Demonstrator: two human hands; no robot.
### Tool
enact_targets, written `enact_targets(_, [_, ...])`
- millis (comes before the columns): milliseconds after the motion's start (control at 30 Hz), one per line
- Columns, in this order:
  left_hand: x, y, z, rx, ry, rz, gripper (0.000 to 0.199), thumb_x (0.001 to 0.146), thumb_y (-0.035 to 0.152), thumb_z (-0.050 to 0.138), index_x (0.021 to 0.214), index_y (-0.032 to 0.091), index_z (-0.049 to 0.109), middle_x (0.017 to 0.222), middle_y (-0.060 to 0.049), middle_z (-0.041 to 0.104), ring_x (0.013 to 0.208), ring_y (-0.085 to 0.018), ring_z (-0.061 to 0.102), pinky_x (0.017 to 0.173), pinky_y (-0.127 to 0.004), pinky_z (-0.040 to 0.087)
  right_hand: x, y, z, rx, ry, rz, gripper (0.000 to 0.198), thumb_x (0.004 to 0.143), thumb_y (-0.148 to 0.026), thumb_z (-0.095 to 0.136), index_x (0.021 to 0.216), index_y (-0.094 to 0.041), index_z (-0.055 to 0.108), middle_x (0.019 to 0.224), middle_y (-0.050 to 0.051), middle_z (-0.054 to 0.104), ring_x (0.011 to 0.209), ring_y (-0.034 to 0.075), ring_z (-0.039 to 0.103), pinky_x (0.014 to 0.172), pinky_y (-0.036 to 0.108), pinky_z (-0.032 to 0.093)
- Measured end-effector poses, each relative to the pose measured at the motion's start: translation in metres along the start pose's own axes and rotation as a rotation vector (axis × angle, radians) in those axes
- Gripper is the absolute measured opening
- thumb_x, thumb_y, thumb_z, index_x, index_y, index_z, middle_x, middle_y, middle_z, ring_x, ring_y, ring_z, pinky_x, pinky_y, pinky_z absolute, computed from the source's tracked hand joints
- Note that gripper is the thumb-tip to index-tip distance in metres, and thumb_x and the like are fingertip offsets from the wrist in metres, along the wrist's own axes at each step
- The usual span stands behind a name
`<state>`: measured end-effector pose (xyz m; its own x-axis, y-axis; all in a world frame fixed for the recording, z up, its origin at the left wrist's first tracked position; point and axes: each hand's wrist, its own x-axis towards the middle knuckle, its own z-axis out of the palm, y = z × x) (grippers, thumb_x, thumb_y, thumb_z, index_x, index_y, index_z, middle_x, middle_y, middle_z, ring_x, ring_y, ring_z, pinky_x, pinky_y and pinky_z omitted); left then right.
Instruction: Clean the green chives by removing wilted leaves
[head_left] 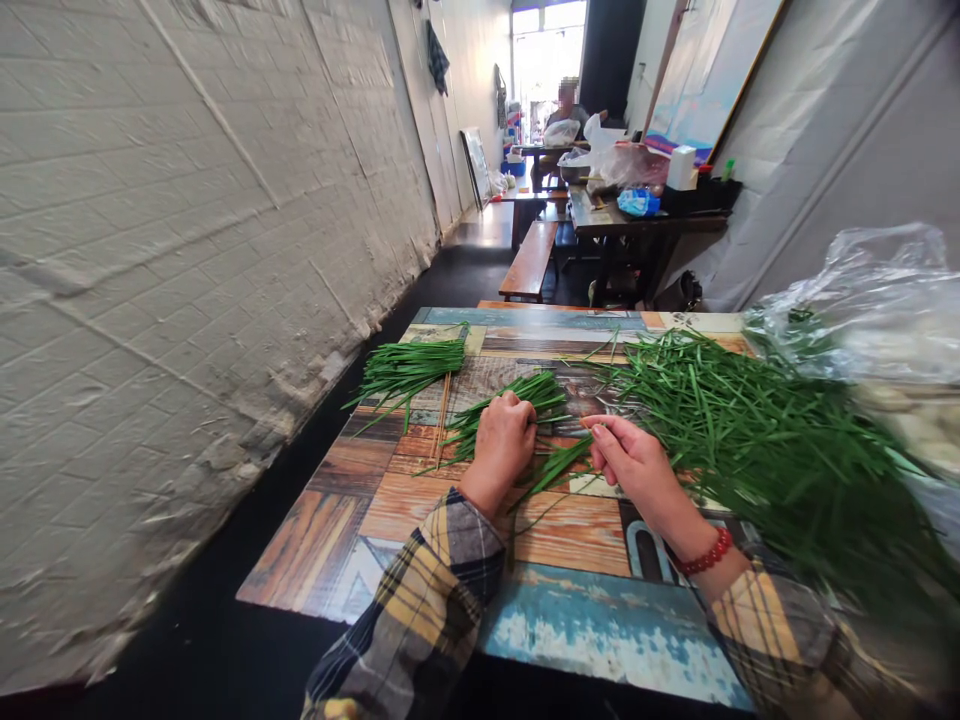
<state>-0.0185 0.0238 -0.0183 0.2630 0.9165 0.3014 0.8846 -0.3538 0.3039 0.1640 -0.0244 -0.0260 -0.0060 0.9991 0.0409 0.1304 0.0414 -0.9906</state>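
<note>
My left hand (504, 440) is closed, its fingers curled down over a small bunch of garlic chives (544, 388) on the table; the palm side is hidden. Just to its right, the thumb and forefinger of my right hand (634, 468) pinch together at the end of a few loose chives (559, 466). Left of my hands lie several thin wooden skewers (441, 425), beside a neatly lined-up bundle of chives (416, 365). A large loose heap of chives (720, 400) spreads to the right of my right hand.
The patchwork-patterned table (570, 530) stands beside a whitish brick-pattern wall (187, 250). A clear plastic bag (877, 300) sits at the right. Beyond are a wooden bench (531, 258), a dark table (600, 215) with bags and a box, and a person (568, 105) farther back.
</note>
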Motion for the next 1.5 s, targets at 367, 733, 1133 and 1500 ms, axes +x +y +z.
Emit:
enact_targets(367, [0.006,0.006,0.004,-0.658,0.038,-0.084,0.010,0.074,0.009,0.053,0.067,0.014,0.059,0.067,0.000,0.056,0.065,-0.012,0.050,0.063,-0.023,0.038,-0.002,-0.002,-0.001,0.009,-0.016,0.006,0.039,0.088,-0.047,0.049,0.106,-0.014,0.058,0.056,-0.005,0.052,0.040,0.008,0.041,0.040,0.021,0.031])
enact_targets(733, [0.004,0.017,-0.004,-1.087,-0.147,-0.277,0.013,0.071,0.022,0.062,0.074,0.011,0.066,0.065,0.000,0.059,0.060,-0.009,0.049,0.058,-0.020,0.038,-0.001,-0.002,0.002,-0.011,-0.047,0.010,0.037,0.086,-0.045,0.051,0.105,-0.014,0.059,0.056,-0.004,0.053,0.039,0.007,0.041,0.039,0.020,0.031])
enact_targets(1133, [0.003,0.020,-0.003,-1.175,-0.186,-0.289,0.011,0.069,0.019,0.064,0.074,0.010,0.070,0.067,-0.002,0.066,0.061,-0.010,0.055,0.060,-0.020,0.041,-0.002,-0.004,0.004,-0.048,-0.075,0.018,0.035,0.085,-0.041,0.051,0.107,-0.015,0.061,0.056,-0.004,0.053,0.039,0.008,0.041,0.041,0.022,0.032])
enact_targets(1500, [0.002,0.019,-0.002,-1.189,-0.186,-0.301,0.014,0.070,0.019,0.064,0.078,0.011,0.072,0.071,-0.004,0.068,0.064,-0.011,0.057,0.062,-0.021,0.043,-0.002,-0.005,0.003,-0.061,-0.077,0.020,0.036,0.084,-0.039,0.052,0.109,-0.015,0.063,0.054,-0.004,0.053,0.038,0.009,0.042,0.040,0.023,0.033])
